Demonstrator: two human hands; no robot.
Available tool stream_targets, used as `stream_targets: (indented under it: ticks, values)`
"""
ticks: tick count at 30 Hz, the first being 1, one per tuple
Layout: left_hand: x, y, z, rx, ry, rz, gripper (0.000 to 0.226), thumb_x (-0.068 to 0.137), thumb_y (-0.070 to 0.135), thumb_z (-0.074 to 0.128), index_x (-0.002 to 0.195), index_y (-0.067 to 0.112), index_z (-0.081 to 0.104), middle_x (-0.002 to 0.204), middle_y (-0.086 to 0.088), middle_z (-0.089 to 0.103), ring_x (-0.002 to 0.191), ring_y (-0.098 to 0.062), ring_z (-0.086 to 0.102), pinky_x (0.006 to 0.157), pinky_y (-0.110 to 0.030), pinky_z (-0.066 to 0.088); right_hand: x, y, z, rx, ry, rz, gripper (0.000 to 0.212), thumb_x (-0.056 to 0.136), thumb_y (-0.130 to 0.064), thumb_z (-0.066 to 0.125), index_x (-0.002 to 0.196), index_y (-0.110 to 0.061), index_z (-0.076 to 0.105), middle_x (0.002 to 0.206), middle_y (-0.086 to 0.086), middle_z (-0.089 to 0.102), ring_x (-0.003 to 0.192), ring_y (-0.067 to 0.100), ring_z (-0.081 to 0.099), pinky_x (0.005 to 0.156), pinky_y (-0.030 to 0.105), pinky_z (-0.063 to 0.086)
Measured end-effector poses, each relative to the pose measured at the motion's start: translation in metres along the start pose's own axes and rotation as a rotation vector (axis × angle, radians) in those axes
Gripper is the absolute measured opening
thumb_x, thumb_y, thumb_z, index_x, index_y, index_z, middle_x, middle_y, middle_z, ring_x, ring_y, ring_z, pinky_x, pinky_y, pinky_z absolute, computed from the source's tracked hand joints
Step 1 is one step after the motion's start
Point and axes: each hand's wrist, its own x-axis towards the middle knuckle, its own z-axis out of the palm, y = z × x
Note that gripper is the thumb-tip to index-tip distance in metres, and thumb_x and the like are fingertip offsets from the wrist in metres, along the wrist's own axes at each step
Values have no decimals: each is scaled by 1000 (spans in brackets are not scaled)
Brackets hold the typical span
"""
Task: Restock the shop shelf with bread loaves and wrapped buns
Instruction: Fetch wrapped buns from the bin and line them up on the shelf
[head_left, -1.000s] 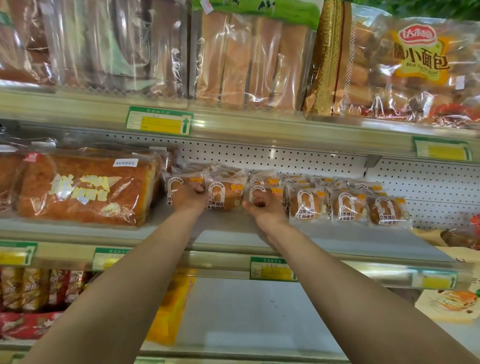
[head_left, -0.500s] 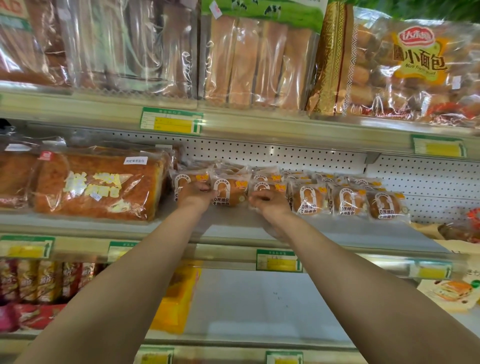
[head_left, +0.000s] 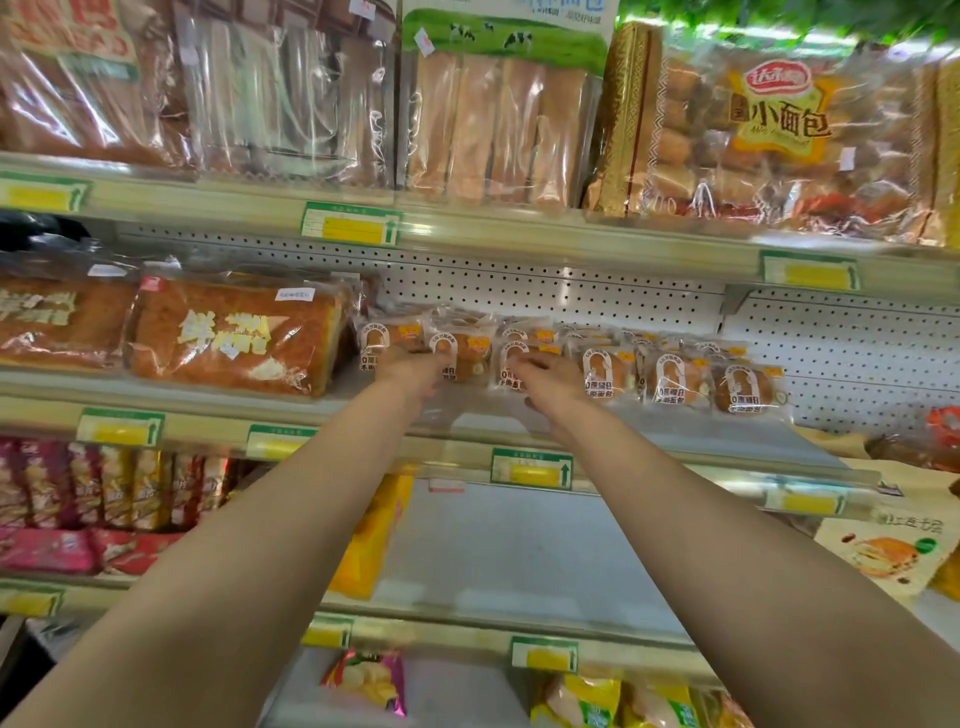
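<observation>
Up on the middle shelf (head_left: 675, 441), both hands reach into a row of small wrapped buns (head_left: 675, 376) standing upright along the shelf's back. The left hand (head_left: 410, 371) rests against the buns at the row's left end, beside a large bread loaf (head_left: 234, 340) lying at the left of the same shelf; its fingers are hidden behind the hand, so whether it grips a bun cannot be told. The right hand (head_left: 550, 374) has its fingers curled loosely over the front of a bun (head_left: 511, 364) near the row's middle, touching its wrapper. Bagged bread (head_left: 498, 119) fills the shelf above.
</observation>
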Motion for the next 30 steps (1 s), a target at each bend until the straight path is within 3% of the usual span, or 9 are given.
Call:
stream_targets:
  ticks: [5, 8, 11, 15, 19, 22, 23, 26, 30]
  values:
    - [-42, -3, 18, -156, -94, -82, 54, 90, 20, 76, 136, 12, 50, 104, -1, 66, 76, -9, 67, 52, -21, 55, -29, -1, -24, 61, -4, 28, 25, 99, -26, 64, 123, -22, 66, 126, -1, 63, 113, 23, 60, 91, 36, 55]
    - [-76, -10, 33, -182, -116, -127, 13, 97, 20, 67, 106, 13, 59, 87, 1, 56, 70, -8, 55, 63, -22, 51, -50, 5, -44, 80, -5, 18, 19, 97, -24, 65, 117, -23, 67, 130, 2, 63, 109, 20, 62, 97, 39, 55]
    - [-109, -20, 48, -183, -82, -109, 26, 96, 19, 68, 119, 13, 57, 99, -3, 60, 85, -13, 60, 59, -21, 57, -71, 14, -64, 104, -28, 22, 12, 99, -26, 63, 109, -22, 67, 131, 2, 62, 103, 17, 62, 92, 40, 58]
    - [-145, -45, 67, -220, -68, -119, 24, 95, 19, 68, 116, 14, 57, 82, -3, 56, 53, -6, 60, 54, -23, 53, -98, 35, -88, 112, -36, 37, 7, 98, -22, 63, 101, -21, 69, 101, -2, 69, 108, 25, 66, 92, 45, 59]
    - [-186, -81, 83, -204, -25, -195, 22, 91, 26, 74, 108, 17, 62, 99, -6, 64, 81, -13, 65, 66, -24, 54, -126, 73, -109, 79, -68, 72, 14, 96, -26, 65, 82, -28, 65, 83, -7, 65, 81, 19, 62, 90, 50, 59]
    - [-216, -115, 90, -174, -40, -248, 30, 87, 29, 78, 107, 11, 65, 93, -31, 58, 64, -11, 61, 51, -23, 50, -148, 111, -123, 53, -91, 161, 14, 94, -27, 66, 80, -26, 66, 76, -3, 63, 71, 16, 58, 92, 53, 57]
    - [-226, -125, 91, -164, -30, -267, 35, 87, 29, 78, 113, 9, 65, 90, -25, 59, 66, -12, 62, 53, -24, 51, -153, 124, -126, 42, -96, 185, 14, 93, -28, 66, 80, -25, 66, 74, -2, 63, 69, 16, 58, 91, 53, 57]
    - [-252, -158, 96, -147, 18, -322, 33, 89, 29, 76, 113, 11, 62, 109, -9, 62, 96, -22, 67, 76, -31, 56, -176, 164, -131, 11, -123, 269, 11, 90, -32, 67, 82, -25, 67, 75, -1, 64, 70, 16, 61, 91, 50, 58]
    - [-276, -200, 98, -114, 21, -439, 19, 89, 27, 76, 97, 17, 62, 106, -6, 60, 90, -19, 64, 81, -32, 54, -198, 221, -129, -53, -118, 350, 15, 88, -39, 69, 82, -25, 69, 92, 0, 70, 97, 25, 68, 93, 48, 57]
